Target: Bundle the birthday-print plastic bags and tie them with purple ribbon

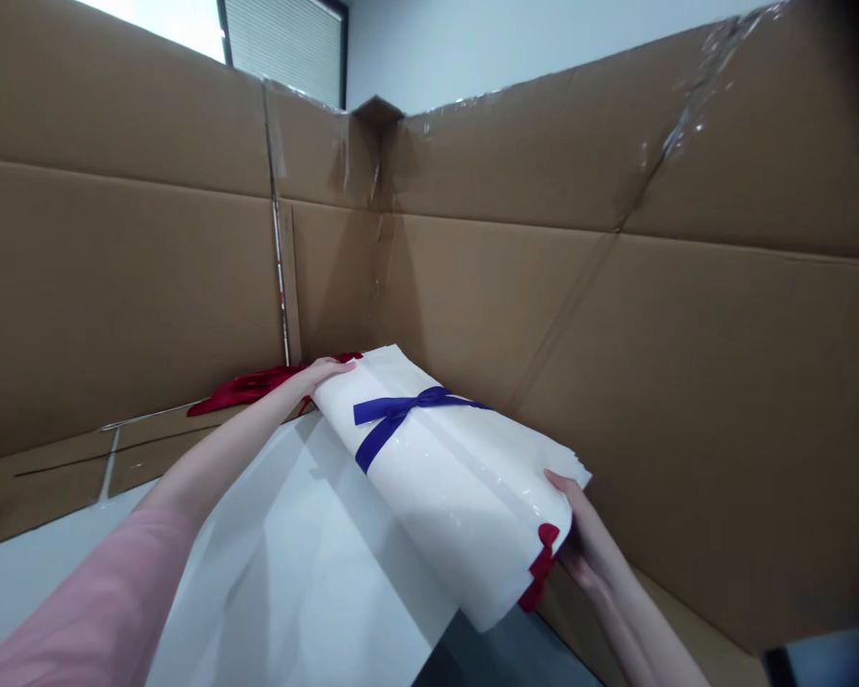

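Note:
A bundle of rolled white paper is held up at a slant between my two hands. Around its middle runs a blue ribbon tied in a bow. My left hand grips the far left end, its thumb side on top and most fingers hidden. At the near right end, my right hand has its thumb on top and its other fingers underneath. Dark red fabric pokes out of the bundle beside my right hand. Another bit of red shows by my left fingers.
Tall cardboard walls meet in a corner behind the bundle. Red cloth lies along the base of the left wall. Large white sheets spread below the bundle, with a dark grey surface at the bottom.

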Tool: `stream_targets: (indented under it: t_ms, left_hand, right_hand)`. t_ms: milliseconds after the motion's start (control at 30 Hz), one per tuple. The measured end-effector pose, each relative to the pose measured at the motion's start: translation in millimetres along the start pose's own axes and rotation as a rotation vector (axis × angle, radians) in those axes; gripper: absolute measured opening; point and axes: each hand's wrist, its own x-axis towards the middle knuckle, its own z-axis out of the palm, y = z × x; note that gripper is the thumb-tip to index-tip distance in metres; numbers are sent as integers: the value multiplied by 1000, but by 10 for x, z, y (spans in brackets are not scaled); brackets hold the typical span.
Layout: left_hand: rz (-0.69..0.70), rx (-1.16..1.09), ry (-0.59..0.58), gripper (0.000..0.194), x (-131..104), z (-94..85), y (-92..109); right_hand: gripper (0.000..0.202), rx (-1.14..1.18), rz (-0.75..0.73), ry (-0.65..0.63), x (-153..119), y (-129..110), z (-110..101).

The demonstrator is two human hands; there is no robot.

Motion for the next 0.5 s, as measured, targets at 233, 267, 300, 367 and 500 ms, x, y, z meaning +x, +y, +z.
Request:
stream_targets:
  t_ms: [233, 267, 300, 367, 500]
  left_hand:
    - [-27, -53, -44, 77, 223, 72, -188]
    - [-36, -57, -61, 77, 212, 69, -209]
    - [-48, -60, -79, 77, 196, 65, -229]
    - [-73, -62, -109, 76, 151, 53, -265]
    - [-87, -58, -121, 82, 70, 16, -339]
  right_hand:
    - [50, 17, 81, 33, 195, 112, -82]
    - [51, 7, 85, 34, 218, 133, -99]
    - [52, -3, 91, 35, 241, 156, -113]
    - [56, -26, 109, 30, 281, 205, -129]
    - [61, -89, 93, 22, 314, 277, -118]
